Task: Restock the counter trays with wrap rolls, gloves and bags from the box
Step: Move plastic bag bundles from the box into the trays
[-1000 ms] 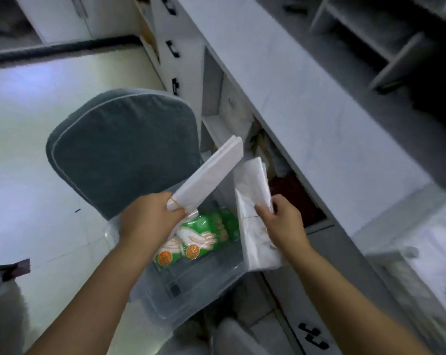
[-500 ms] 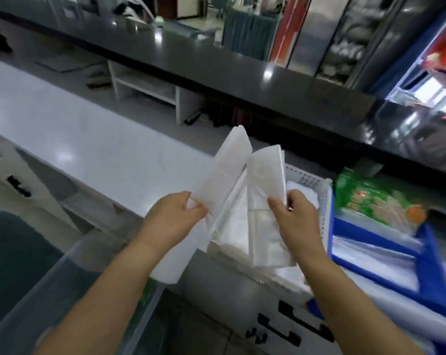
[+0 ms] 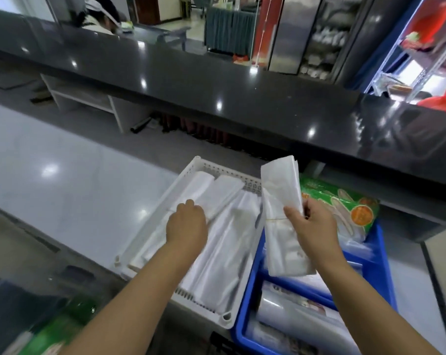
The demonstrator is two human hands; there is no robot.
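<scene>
- L hand [image 3: 187, 226] on bag pack [image 3: 196, 185] in white tray [image 3: 224, 172]; fingers hidden, can't tell grip.
- R hand [image 3: 311, 226] fingers clamped on 2nd pack [image 3: 280, 190], above tray edge.
- imo lay it flat beside the others.

I am working with two bare hands, my left hand [image 3: 187, 225] and my right hand [image 3: 310, 226]. My left forearm [image 3: 129, 298] and right forearm [image 3: 370, 303] are showing bare and smooth right down to the bottom edge of view.
</scene>
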